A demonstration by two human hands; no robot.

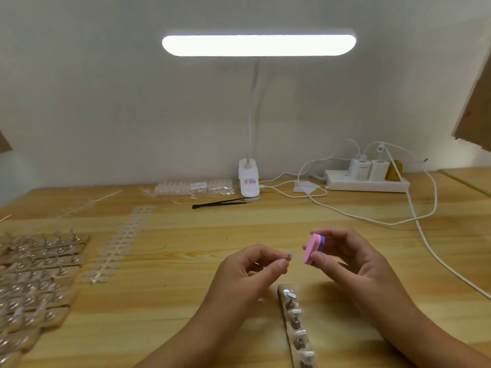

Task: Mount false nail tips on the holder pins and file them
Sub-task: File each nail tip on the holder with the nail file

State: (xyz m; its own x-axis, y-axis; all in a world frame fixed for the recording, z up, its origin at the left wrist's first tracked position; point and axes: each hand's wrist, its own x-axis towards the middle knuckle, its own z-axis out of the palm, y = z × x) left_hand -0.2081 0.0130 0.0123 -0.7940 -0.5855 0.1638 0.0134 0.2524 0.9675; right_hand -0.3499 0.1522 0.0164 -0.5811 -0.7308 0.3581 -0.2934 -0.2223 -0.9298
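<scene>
My left hand (247, 272) pinches a small clear nail tip (289, 255) between thumb and fingers, held up over the wooden desk (186, 261). My right hand (353, 264) grips a pink and purple file block (313, 247) just right of the tip, a small gap between them. Below my hands lies a wooden holder strip (297, 325) with metal pins, some carrying clear tips.
At the left lie several filled holder strips (37, 277) and a clear sprue of nail tips (119, 243). A bag of tips (194, 187), black tweezers (220, 203), a clip lamp (249, 181), a power strip (366, 181) and white cables (425, 235) sit at the back.
</scene>
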